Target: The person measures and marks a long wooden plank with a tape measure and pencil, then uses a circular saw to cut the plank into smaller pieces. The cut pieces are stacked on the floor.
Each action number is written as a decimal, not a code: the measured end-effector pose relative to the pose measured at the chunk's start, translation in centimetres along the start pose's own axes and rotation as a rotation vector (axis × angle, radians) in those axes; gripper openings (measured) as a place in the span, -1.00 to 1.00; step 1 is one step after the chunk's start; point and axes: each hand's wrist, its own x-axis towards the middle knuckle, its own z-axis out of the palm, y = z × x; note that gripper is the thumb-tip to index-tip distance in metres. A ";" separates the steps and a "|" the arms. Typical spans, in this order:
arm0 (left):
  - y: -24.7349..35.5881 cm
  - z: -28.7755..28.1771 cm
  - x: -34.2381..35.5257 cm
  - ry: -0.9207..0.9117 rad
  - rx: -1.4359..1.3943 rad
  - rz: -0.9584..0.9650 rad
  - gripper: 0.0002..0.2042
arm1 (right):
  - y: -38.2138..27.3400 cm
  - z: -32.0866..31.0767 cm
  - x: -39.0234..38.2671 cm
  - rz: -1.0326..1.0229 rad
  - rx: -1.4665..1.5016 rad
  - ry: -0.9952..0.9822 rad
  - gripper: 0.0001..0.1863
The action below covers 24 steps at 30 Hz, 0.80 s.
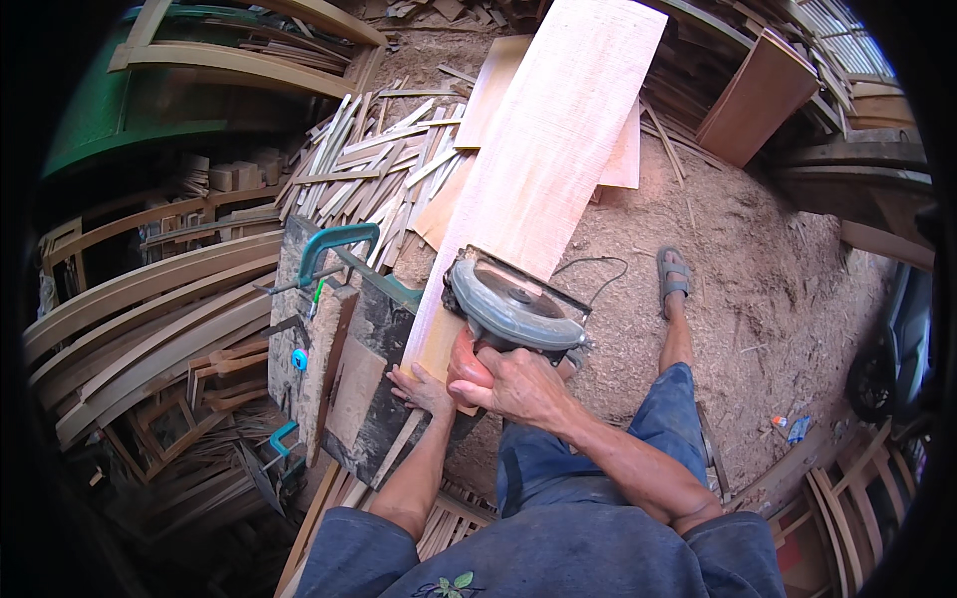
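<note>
A long pale wooden board (558,140) stretches away from me, its near end on a dark, worn workbench (364,339). Across the board's near part sits a grey circular saw (513,307) with a red handle (469,361). My right hand (520,385) is wrapped round that handle. Just left of it, my left hand (423,391) lies flat on the near end of the board, fingers spread. The saw's blade where it meets the board is hidden under the guard. A dark cord (608,274) loops out to the right of the saw.
A teal clamp (339,239) is fixed to the bench's far left corner. Heaped thin offcuts (374,164) lie beyond it. Curved wooden parts (159,299) are stacked at left. Sawdust covers the floor (738,289); my sandalled foot (675,279) stands there.
</note>
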 end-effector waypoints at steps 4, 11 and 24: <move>-0.2 0.1 0.1 -0.004 -0.021 0.007 -0.27 | -0.3 0.3 0.5 -0.070 -0.006 0.082 -0.25; -0.4 0.4 0.4 -0.012 -0.005 -0.005 -0.27 | -0.7 0.0 1.0 0.011 0.007 -0.011 -0.25; 1.2 -0.9 -0.7 -0.024 -0.075 -0.013 -0.28 | -1.2 0.3 2.7 -0.039 0.018 0.006 -0.25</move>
